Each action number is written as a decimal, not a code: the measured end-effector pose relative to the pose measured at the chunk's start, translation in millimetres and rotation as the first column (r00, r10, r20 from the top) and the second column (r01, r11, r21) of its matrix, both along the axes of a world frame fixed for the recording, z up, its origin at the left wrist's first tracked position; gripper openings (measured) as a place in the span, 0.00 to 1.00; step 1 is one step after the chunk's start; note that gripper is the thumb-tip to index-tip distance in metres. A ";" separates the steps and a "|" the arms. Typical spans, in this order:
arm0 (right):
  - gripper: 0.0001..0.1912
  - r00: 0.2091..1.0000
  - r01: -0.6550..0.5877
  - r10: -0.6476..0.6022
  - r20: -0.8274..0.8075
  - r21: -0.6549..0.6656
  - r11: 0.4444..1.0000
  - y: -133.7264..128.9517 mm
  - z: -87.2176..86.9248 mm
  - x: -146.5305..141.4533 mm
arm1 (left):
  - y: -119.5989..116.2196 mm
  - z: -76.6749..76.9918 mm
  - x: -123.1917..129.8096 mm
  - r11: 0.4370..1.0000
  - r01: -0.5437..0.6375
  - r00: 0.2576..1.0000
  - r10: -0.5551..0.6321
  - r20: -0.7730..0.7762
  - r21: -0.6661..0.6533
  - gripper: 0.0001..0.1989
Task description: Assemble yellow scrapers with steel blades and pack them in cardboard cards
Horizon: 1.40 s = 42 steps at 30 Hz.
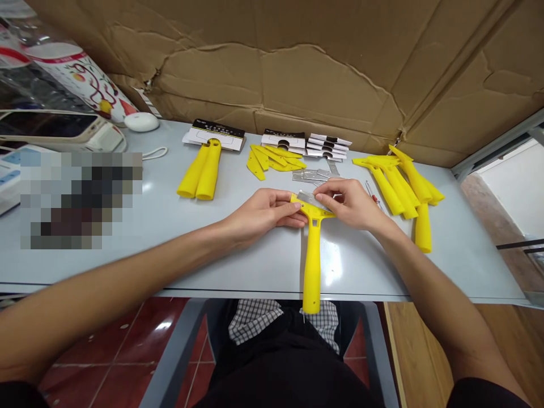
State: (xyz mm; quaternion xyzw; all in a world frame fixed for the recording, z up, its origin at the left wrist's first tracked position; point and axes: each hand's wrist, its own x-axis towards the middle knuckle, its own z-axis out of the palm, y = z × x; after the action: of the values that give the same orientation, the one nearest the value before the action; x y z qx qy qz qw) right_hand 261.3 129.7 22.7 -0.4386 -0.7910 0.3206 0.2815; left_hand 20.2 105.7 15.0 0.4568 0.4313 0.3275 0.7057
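Note:
A yellow scraper handle (312, 258) with a wide head points towards me, its lower end reaching over the table's front edge. My left hand (274, 211) grips the left side of the head, thumb on top and fingers beneath. A thin metal blade (308, 196) lies across the head. My right hand (346, 201) has thumb and forefinger pinched at the blade's right part. Just beyond the hands lie several loose metal blades (312, 175) and a group of yellow flat head pieces (274, 158).
More yellow scraper handles (391, 184) are piled at the right, beside a red-and-silver screwdriver (374, 197). Two carded scrapers (199, 173) lie left of centre. Folded cards (327, 146) stand by the cardboard wall (272, 73). A phone-like device (51, 127) and bottles (76, 73) occupy the far left.

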 end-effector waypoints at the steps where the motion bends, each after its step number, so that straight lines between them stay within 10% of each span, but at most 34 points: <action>1: 0.13 1.000 -0.006 0.006 0.005 -0.009 1.000 0.0 -0.8 -0.7 | -0.3 0.5 0.1 1.000 0.001 1.000 -0.001 -0.001 0.001 0.06; 17: 0.14 0.995 0.012 -0.012 -0.096 -0.006 1.000 -9.7 -4.9 -17.3 | -4.0 -3.0 5.6 0.991 -0.133 0.991 0.132 0.038 0.014 0.10; 29: 0.12 0.978 0.021 -0.114 -0.176 -0.461 0.887 0.5 13.5 13.3 | 5.8 6.4 3.4 0.970 -0.241 0.970 0.241 0.008 0.039 0.11; 42: 0.07 0.932 0.111 -0.263 -0.248 -0.495 0.862 -4.0 -2.9 -1.2 | 7.0 4.1 4.2 0.966 -0.254 0.966 0.256 -0.043 0.058 0.10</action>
State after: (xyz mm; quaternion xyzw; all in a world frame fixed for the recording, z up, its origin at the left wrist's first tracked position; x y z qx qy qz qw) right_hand 260.0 125.6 19.8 -0.5141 -0.5880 0.5390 0.3153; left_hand 24.4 112.7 19.1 0.4237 0.4956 0.4149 0.6346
